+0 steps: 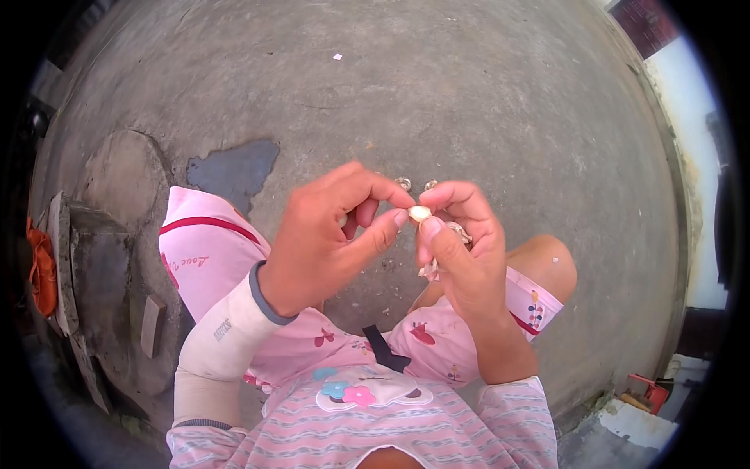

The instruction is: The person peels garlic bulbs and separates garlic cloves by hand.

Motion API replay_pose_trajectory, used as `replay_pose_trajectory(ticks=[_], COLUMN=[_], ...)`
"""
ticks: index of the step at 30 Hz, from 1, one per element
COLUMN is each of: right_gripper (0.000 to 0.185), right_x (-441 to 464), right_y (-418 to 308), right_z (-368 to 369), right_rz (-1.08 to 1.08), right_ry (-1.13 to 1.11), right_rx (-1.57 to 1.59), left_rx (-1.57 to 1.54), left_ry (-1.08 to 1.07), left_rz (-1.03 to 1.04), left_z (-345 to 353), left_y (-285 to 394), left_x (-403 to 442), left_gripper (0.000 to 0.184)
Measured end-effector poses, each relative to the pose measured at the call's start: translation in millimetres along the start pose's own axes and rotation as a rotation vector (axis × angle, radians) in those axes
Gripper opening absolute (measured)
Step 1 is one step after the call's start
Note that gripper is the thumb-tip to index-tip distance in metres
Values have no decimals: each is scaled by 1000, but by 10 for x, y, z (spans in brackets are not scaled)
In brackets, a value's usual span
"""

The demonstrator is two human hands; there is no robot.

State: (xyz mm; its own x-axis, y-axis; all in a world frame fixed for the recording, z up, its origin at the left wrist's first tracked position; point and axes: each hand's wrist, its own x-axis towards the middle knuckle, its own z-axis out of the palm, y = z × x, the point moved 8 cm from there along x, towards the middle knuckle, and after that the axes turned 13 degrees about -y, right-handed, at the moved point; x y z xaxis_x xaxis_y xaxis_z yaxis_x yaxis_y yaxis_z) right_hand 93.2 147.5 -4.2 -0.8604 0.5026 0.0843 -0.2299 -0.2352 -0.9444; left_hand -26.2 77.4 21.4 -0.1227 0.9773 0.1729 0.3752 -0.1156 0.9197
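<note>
A small pale garlic clove (pixel 419 213) is between both hands, above the lap. My right hand (pixel 469 250) pinches it between thumb and forefinger. Whitish papery skin (pixel 429 270) shows by the curled right fingers, and a partly hidden pale-brown lump (pixel 459 232) lies in that palm. From the other side, my left hand (pixel 316 234) is closed, with its forefinger and thumb tips at the clove. Another whitish bit (pixel 342 222) peeks out under the left fingers; most of it is hidden.
Below is a grey concrete floor (pixel 469 94) with a dark patch (pixel 234 168) and scattered pale flakes. Two small mottled things (pixel 403 184) show beyond the hands. Stone blocks (pixel 98 250) and an orange cloth-like item (pixel 42 270) stand left; a red-handled object (pixel 650 393) lies lower right.
</note>
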Motion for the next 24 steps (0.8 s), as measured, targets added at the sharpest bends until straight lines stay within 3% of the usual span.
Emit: replay_pose_trajectory(ticks=[14, 24], right_gripper=[11, 11], right_x=[-11, -1], right_y=[-131, -88], right_z=[-55, -43], right_rz=[-68, 0], right_ry=[121, 90], right_rx=[-466, -471], left_rx=[335, 404], left_ry=[114, 119], left_rz=[198, 219], left_z=[17, 37], left_y=[158, 185], left_x=[-33, -20], left_gripper=[16, 17])
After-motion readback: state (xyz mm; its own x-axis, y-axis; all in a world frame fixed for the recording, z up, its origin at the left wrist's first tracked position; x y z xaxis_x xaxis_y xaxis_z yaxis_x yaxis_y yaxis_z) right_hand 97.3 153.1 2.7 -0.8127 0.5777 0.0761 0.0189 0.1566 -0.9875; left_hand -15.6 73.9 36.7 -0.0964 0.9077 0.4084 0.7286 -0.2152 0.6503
